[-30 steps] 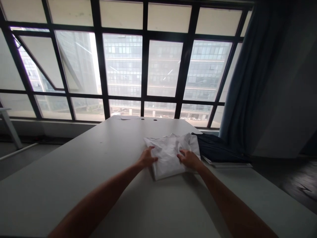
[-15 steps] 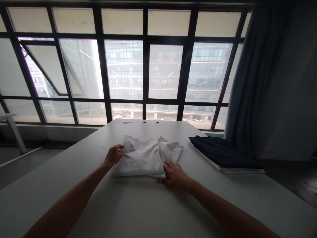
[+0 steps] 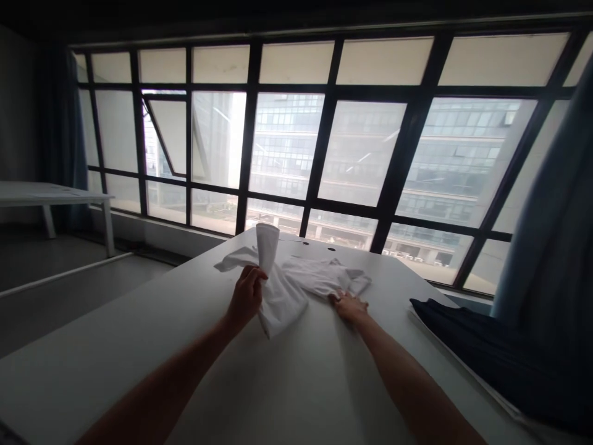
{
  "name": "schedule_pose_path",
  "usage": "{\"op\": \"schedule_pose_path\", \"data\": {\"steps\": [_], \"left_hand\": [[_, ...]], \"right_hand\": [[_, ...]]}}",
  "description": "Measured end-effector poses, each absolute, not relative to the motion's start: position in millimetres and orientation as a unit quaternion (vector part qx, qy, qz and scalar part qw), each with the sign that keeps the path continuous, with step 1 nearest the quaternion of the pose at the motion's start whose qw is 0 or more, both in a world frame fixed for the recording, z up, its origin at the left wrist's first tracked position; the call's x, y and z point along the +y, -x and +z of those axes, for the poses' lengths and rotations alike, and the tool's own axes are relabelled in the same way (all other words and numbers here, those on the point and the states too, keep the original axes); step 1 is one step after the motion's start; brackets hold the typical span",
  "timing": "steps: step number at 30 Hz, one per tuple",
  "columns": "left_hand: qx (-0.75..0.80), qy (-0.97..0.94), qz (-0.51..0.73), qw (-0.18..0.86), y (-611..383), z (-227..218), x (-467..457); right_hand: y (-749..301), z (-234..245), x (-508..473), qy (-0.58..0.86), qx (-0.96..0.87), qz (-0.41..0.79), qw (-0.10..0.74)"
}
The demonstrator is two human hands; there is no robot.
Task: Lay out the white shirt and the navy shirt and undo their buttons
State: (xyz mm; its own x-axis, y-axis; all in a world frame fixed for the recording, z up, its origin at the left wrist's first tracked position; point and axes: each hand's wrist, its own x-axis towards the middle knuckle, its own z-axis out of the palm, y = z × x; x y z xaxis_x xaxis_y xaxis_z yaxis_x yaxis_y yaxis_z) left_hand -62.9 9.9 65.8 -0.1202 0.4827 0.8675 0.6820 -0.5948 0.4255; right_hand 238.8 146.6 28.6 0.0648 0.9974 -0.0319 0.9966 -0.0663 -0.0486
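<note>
A white shirt (image 3: 282, 296) lies partly spread and rumpled on the white table (image 3: 278, 383). My left hand (image 3: 250, 289) is closed in a pinch on its left part. Above that grip, a tube-like end of the cloth stands up, and another flap trails out to the left. My right hand (image 3: 351, 306) rests palm down on the shirt's near right edge. Its fingers are spread and touch the cloth, though some fingertips are hard to make out.
Dark navy folded cloth (image 3: 491, 346) lies over white material on the table's right side. A second white table (image 3: 55, 196) stands far left. Two dark round holes mark the table's far end, before a wide window (image 3: 287, 148). A blue curtain (image 3: 551, 204) hangs at right.
My left hand has lifted the shirt's left part and drawn it out, opening the folded bundle. My right hand stays on its near right edge. The view has turned left and tilted.
</note>
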Motion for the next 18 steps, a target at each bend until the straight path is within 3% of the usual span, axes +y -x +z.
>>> {"op": "schedule_pose_path", "data": {"steps": [3, 7, 14, 18], "left_hand": [[-0.467, 0.639, -0.605, 0.087, 76.6, 59.4, 8.7], [-0.496, 0.613, -0.611, 0.074, 85.5, 55.2, 8.1], [-0.456, 0.662, -0.591, -0.068, 38.0, 52.5, -7.9], [-0.335, 0.782, -0.47, -0.236, -18.4, 57.2, -30.7]], "right_hand": [[-236.0, 21.0, 168.7, 0.769, -0.636, -0.047, 0.031], [-237.6, 10.7, 144.5, 0.702, -0.699, -0.129, 0.04], [-267.6, 13.8, 29.9, 0.582, -0.81, -0.034, 0.067], [-296.8, 28.9, -8.6, 0.577, -0.807, 0.069, 0.104]]}}
